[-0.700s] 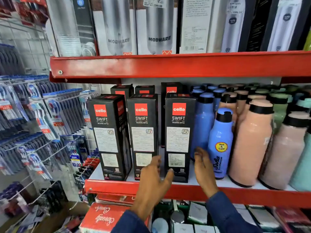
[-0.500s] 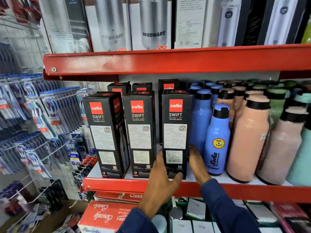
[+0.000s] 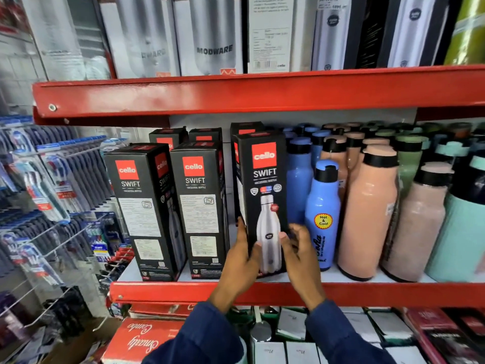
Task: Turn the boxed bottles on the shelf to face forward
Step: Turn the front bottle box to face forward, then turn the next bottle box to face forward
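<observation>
Three black Cello Swift bottle boxes stand in the front row of the middle red shelf (image 3: 262,294). The left box (image 3: 143,206) and middle box (image 3: 200,203) show their white label panels. The right box (image 3: 265,190) shows its bottle picture toward me. My left hand (image 3: 240,261) grips its lower left edge and my right hand (image 3: 299,254) grips its lower right edge. More black boxes (image 3: 202,136) stand in a row behind.
Blue (image 3: 322,211), peach (image 3: 367,214) and mint (image 3: 462,227) loose bottles crowd the shelf right of the boxes. Tall silver bottle boxes (image 3: 212,35) fill the upper shelf. Toothbrush packs (image 3: 52,179) hang on hooks at left. Red cartons (image 3: 141,340) lie below.
Both hands reached in and closed on the right box. It has been turned from its label side to its bottle-picture side. The camera moved closer.
</observation>
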### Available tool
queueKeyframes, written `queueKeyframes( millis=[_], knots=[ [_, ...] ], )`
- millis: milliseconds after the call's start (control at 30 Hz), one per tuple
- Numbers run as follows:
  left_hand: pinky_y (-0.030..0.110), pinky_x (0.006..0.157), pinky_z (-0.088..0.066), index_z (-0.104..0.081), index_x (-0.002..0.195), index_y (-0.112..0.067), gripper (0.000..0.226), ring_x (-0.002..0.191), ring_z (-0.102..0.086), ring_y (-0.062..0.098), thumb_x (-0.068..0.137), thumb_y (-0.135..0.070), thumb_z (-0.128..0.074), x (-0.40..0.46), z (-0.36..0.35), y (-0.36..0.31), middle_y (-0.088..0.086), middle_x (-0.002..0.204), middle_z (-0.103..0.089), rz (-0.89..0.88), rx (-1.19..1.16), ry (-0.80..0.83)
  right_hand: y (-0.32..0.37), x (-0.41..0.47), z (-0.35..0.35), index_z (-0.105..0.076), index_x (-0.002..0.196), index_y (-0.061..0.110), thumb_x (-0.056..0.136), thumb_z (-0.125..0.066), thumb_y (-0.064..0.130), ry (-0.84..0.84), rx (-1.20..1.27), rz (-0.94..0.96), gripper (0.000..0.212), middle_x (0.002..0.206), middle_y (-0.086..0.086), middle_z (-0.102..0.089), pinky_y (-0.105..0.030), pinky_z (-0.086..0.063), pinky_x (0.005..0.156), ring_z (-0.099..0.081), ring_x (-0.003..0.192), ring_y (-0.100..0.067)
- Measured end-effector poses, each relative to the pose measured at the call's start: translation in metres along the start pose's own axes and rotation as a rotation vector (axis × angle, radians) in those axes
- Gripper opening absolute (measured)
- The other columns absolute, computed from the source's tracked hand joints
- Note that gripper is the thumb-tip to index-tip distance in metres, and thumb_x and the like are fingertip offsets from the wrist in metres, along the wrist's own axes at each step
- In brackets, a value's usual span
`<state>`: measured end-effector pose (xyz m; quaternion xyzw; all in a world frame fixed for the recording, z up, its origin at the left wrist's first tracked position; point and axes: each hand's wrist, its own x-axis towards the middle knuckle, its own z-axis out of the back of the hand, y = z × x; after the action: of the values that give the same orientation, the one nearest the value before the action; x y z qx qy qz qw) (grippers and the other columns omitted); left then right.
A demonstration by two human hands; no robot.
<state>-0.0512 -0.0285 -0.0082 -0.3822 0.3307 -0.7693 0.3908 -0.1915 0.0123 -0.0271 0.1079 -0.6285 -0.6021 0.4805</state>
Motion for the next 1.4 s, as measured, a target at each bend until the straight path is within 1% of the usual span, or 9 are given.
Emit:
queueKeyframes(
  millis=[133,300,567,733,833,1033,1167,1300,1400],
  knots=[
    [-0.010,0.082,-0.029,-0.006,0.155,-0.028,0.068,0.114,-0.043,-0.008,0.102,-0.012,-0.045,0.001,-0.002,0.007,-0.044,0.121,-0.034,-0.032,-0.071,0.022,0.001,-0.013,0.004,-0.053,0.115,0.018,0.094,-0.057,0.025,-0.023,-0.032,0.065,0.022,0.105,0.007,-0.066,-0.004,-0.043,0.080,-0.061,0.097,0.009],
    [0.004,0.086,-0.040,-0.016,0.156,-0.027,0.061,0.113,-0.053,0.004,0.102,-0.017,-0.044,0.004,-0.004,0.013,-0.018,0.126,-0.054,-0.005,-0.058,0.039,-0.001,-0.022,0.003,-0.050,0.115,0.019,0.094,-0.058,0.018,-0.048,-0.035,0.085,0.023,0.108,0.001,-0.064,-0.003,-0.044,0.079,-0.063,0.097,0.002],
    [0.029,0.095,-0.054,-0.048,0.140,-0.016,0.043,0.111,-0.068,0.016,0.098,-0.025,-0.052,-0.020,0.000,0.011,-0.002,0.120,-0.071,0.000,0.024,-0.024,-0.004,-0.038,0.005,-0.050,0.117,0.023,0.092,-0.060,0.027,-0.128,-0.010,0.058,0.027,0.116,0.000,-0.062,-0.034,-0.054,0.091,-0.063,0.110,-0.017],
    [0.012,0.073,-0.057,-0.070,0.107,-0.025,0.017,0.080,-0.070,-0.002,0.091,-0.022,-0.064,-0.075,0.062,0.017,-0.006,0.094,-0.076,0.018,0.069,-0.419,0.027,-0.076,-0.020,-0.062,0.099,0.018,0.085,-0.055,0.012,-0.300,-0.013,0.181,0.017,0.092,0.001,-0.064,-0.019,-0.048,0.077,-0.061,0.086,-0.013],
    [0.036,0.083,-0.061,-0.064,0.120,-0.018,0.030,0.093,-0.068,0.012,0.090,-0.026,-0.065,-0.072,0.080,0.019,0.001,0.106,-0.071,0.011,0.090,-0.579,0.043,-0.079,-0.031,-0.067,0.102,0.020,0.088,-0.055,0.005,-0.095,-0.005,0.228,0.024,0.096,0.007,-0.068,-0.012,-0.048,0.074,-0.064,0.088,-0.006],
    [0.045,0.117,-0.036,-0.027,0.151,-0.003,0.078,0.141,-0.039,0.029,0.091,-0.039,-0.061,-0.050,0.078,0.021,0.016,0.154,-0.039,0.103,0.234,-0.383,0.044,-0.073,-0.081,-0.033,0.149,0.017,0.097,-0.044,0.012,0.244,-0.106,0.023,0.053,0.150,0.000,-0.044,-0.020,-0.032,0.112,-0.043,0.136,-0.008],
    [0.033,0.096,-0.051,-0.052,0.124,-0.018,0.048,0.113,-0.065,0.019,0.085,-0.040,-0.069,-0.035,0.080,0.029,0.000,0.119,-0.069,0.161,0.080,-0.374,0.047,-0.063,-0.095,-0.033,0.148,0.017,0.095,-0.041,0.001,0.258,-0.102,-0.042,0.057,0.150,-0.004,-0.046,-0.018,-0.032,0.110,-0.045,0.136,-0.013],
    [0.006,0.081,-0.042,-0.048,0.112,-0.027,0.051,0.091,-0.062,-0.002,0.076,-0.043,-0.080,-0.035,0.079,0.023,-0.019,0.098,-0.061,0.141,-0.013,-0.460,0.051,-0.066,-0.095,-0.041,0.143,0.023,0.094,-0.040,-0.005,0.224,0.003,-0.041,0.056,0.140,0.002,-0.057,-0.003,-0.035,0.100,-0.053,0.125,-0.002],
    [0.028,0.094,-0.052,-0.049,0.125,-0.020,0.080,0.103,-0.063,0.008,0.062,-0.056,-0.084,-0.035,0.078,0.021,-0.010,0.114,-0.064,0.122,-0.053,-0.515,0.056,-0.073,-0.093,-0.042,0.142,0.023,0.095,-0.038,-0.006,0.177,0.053,-0.025,0.055,0.137,0.006,-0.058,-0.008,-0.040,0.101,-0.055,0.123,0.001]
  ],
)
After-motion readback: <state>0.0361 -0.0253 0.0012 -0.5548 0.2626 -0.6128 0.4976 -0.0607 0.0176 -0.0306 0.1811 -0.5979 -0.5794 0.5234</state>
